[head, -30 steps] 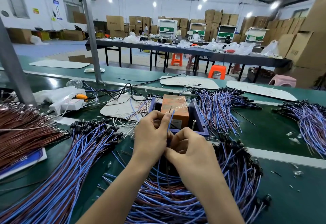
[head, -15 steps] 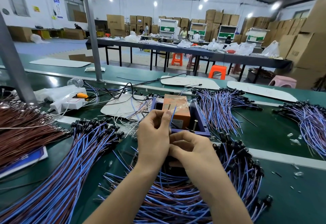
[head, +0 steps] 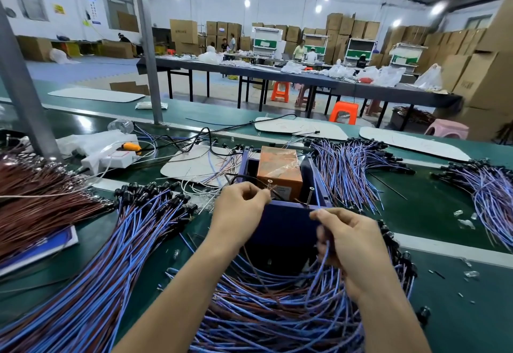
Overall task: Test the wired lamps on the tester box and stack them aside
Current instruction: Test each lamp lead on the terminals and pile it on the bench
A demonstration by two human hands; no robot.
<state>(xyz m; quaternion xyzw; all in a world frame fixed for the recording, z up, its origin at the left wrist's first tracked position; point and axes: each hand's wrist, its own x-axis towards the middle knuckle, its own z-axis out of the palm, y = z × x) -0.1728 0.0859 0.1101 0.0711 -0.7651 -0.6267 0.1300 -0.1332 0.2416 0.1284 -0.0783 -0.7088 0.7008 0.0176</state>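
The tester box is dark blue with an orange block inside and upright screws at its near rim. My left hand pinches a brown wire end at the box's left screw. My right hand pinches a blue wire end near the right screw, the wire trailing down. Below my wrists lies a loose pile of blue and brown wired lamps. A fanned stack of lamps with black heads lies to the left.
Brown wire bundles lie at the far left. More lamp stacks and another lie to the right. A white power strip and white boards sit behind the box. A steel post rises at the left.
My hands have drawn apart from a joined grip in front of the box. The left now holds a wire end at the left screw, the right at the right side.
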